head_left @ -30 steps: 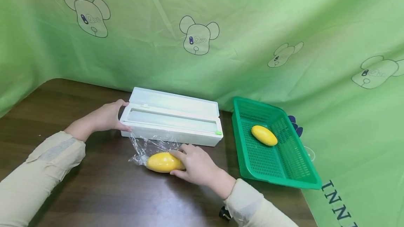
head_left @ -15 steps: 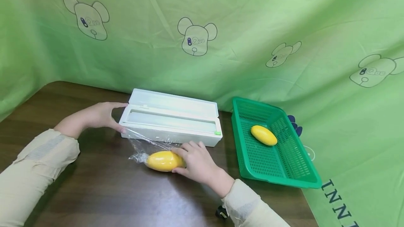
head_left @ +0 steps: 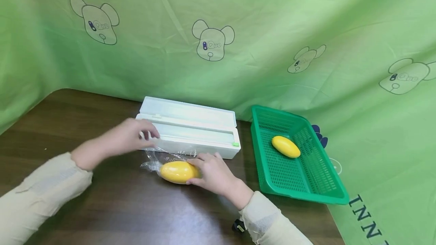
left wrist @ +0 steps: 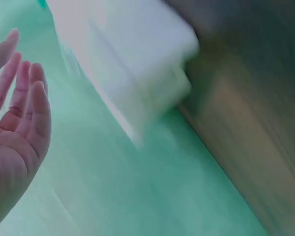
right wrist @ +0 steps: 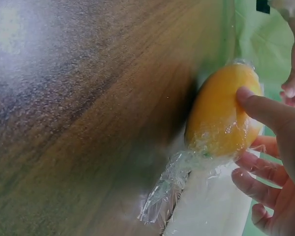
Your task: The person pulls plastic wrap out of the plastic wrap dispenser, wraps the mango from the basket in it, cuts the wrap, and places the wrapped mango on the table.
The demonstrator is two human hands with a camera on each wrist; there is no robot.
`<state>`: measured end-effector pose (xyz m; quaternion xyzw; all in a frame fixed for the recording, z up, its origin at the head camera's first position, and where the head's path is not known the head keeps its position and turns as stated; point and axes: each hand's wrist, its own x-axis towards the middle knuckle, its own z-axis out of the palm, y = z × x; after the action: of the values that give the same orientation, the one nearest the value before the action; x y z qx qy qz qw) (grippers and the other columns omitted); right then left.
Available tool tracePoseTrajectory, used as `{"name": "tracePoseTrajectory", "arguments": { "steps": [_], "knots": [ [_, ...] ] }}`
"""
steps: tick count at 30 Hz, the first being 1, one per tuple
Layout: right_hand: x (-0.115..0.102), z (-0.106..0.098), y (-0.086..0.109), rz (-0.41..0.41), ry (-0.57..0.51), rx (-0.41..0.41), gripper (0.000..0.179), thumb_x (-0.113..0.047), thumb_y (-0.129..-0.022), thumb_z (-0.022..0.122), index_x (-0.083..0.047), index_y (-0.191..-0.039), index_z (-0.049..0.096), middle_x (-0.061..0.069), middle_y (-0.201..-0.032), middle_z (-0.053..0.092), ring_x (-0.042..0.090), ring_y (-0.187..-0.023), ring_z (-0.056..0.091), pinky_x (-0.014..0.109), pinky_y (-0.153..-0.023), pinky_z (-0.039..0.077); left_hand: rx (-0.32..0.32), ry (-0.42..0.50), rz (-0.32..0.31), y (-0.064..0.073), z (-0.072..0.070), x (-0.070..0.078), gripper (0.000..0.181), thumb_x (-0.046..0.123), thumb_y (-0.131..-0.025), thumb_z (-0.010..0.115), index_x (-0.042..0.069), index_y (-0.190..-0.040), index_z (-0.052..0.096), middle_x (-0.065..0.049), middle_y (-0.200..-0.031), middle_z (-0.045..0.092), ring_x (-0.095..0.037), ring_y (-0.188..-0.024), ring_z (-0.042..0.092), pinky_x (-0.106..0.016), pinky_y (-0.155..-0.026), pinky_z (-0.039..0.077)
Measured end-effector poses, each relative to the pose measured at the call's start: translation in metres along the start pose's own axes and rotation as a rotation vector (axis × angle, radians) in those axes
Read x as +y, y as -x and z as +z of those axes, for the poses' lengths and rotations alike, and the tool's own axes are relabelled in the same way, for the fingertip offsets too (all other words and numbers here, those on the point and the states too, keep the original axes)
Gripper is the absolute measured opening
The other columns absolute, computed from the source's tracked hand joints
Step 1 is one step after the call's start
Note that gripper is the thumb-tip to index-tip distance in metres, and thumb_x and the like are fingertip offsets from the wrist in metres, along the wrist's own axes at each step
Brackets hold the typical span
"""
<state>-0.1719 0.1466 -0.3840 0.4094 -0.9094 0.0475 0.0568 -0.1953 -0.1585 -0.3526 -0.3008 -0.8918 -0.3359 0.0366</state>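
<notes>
A yellow mango (head_left: 178,172), partly wrapped in cling film (right wrist: 169,182), lies on the table in the head view. My right hand (head_left: 215,174) grips its right end, the thumb on one side and the fingers on the other. Film bunches at the mango's left end, and a thin sheet stretches towards the white cling film dispenser (head_left: 195,146), whose lid stands up. My left hand (head_left: 127,137) is above the dispenser's left end, blurred, with loosely bent fingers. In the left wrist view nothing shows between its fingers; contact with the film cannot be made out.
A green plastic basket (head_left: 260,165) stands to the right, with another mango (head_left: 286,146) inside. Behind the table hangs a green printed curtain (head_left: 153,59). A small black object (head_left: 239,226) is by the right sleeve.
My left hand has left the dispenser's left end and moved right, over its front edge. The film sheet has slackened. My right hand stays on the mango, nearly unmoved.
</notes>
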Motion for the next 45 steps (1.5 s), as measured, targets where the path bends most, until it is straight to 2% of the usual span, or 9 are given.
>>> {"name": "tracePoseTrajectory", "arguments": {
  "steps": [3,6,14,19,23,27,34,41,45],
  "knots": [
    [0.002,-0.002,0.000,0.017,-0.065,-0.010,0.059,-0.048,-0.081,0.085,-0.016,-0.128,0.072,-0.004,-0.103,0.068,0.012,-0.092,0.063,0.031,-0.076,0.038,-0.092,-0.001,0.118,0.001,0.028,0.018,0.022,0.013,-0.082,0.086,0.011,-0.103,0.078,0.005,-0.098,0.071,-0.013,-0.087,0.065,-0.032,-0.077,0.057],
    [0.005,-0.003,0.001,0.038,-0.116,-0.013,0.057,-0.045,-0.082,0.085,-0.015,-0.129,0.071,-0.004,-0.106,0.070,0.011,-0.094,0.065,0.031,-0.078,0.038,-0.139,-0.031,0.178,0.003,0.050,0.027,0.027,0.014,-0.080,0.088,0.010,-0.105,0.078,0.005,-0.100,0.070,-0.013,-0.091,0.065,-0.036,-0.083,0.057],
    [0.013,-0.009,0.004,0.093,-0.335,0.042,0.047,-0.022,-0.086,0.085,-0.005,-0.127,0.070,0.006,-0.108,0.074,0.018,-0.090,0.068,0.032,-0.084,0.052,-0.107,-0.075,0.155,0.007,0.078,0.033,0.032,0.011,-0.077,0.090,0.008,-0.105,0.075,0.003,-0.104,0.067,-0.015,-0.094,0.065,-0.036,-0.084,0.056],
    [0.014,-0.013,0.006,0.214,-0.313,0.025,0.030,-0.033,-0.083,0.087,-0.011,-0.095,0.070,-0.002,-0.085,0.065,0.013,-0.075,0.059,0.030,-0.071,0.049,-0.066,-0.110,0.129,0.005,0.080,0.035,0.028,0.007,-0.081,0.086,0.002,-0.106,0.076,-0.003,-0.106,0.068,-0.021,-0.096,0.067,-0.039,-0.085,0.058],
    [0.015,-0.012,0.008,0.194,-0.255,0.010,0.021,-0.029,-0.088,0.083,-0.017,-0.081,0.066,-0.009,-0.078,0.059,0.008,-0.072,0.056,0.032,-0.071,0.041,-0.049,-0.121,0.121,0.006,0.081,0.038,0.031,0.003,-0.084,0.082,-0.001,-0.114,0.075,-0.007,-0.111,0.068,-0.026,-0.101,0.067,-0.043,-0.089,0.056],
    [0.016,-0.012,0.009,0.186,-0.281,0.048,0.014,-0.017,-0.093,0.077,-0.016,-0.082,0.068,-0.008,-0.079,0.059,0.009,-0.073,0.056,0.033,-0.072,0.044,-0.053,-0.134,0.130,0.007,0.083,0.042,0.036,0.004,-0.083,0.083,0.006,-0.117,0.073,-0.007,-0.113,0.067,-0.027,-0.103,0.065,-0.046,-0.090,0.055],
    [0.022,-0.010,0.008,0.190,-0.333,0.125,0.013,-0.008,-0.094,0.070,-0.011,-0.083,0.064,-0.003,-0.079,0.059,0.015,-0.075,0.053,0.031,-0.069,0.048,-0.038,-0.226,0.148,0.005,0.093,0.045,0.052,0.007,-0.066,0.095,0.012,-0.108,0.065,-0.003,-0.109,0.059,-0.026,-0.100,0.060,-0.045,-0.085,0.055],
    [0.026,-0.016,0.006,0.287,-0.428,0.173,0.013,-0.005,-0.099,0.061,-0.011,-0.087,0.056,0.001,-0.081,0.066,0.016,-0.067,0.055,0.030,-0.062,0.047,-0.063,-0.194,0.143,0.001,0.090,0.043,0.047,0.008,-0.069,0.093,0.005,-0.111,0.073,-0.005,-0.108,0.064,-0.024,-0.098,0.063,-0.044,-0.087,0.055],
    [0.027,-0.021,0.006,0.331,-0.534,0.192,0.016,-0.007,-0.102,0.055,-0.011,-0.087,0.051,0.006,-0.093,0.076,0.026,-0.079,0.070,0.028,-0.058,0.044,-0.101,-0.138,0.114,0.000,0.085,0.042,0.046,0.009,-0.074,0.091,0.001,-0.116,0.074,0.000,-0.104,0.062,-0.017,-0.091,0.062,-0.038,-0.084,0.055]
  ]
}}
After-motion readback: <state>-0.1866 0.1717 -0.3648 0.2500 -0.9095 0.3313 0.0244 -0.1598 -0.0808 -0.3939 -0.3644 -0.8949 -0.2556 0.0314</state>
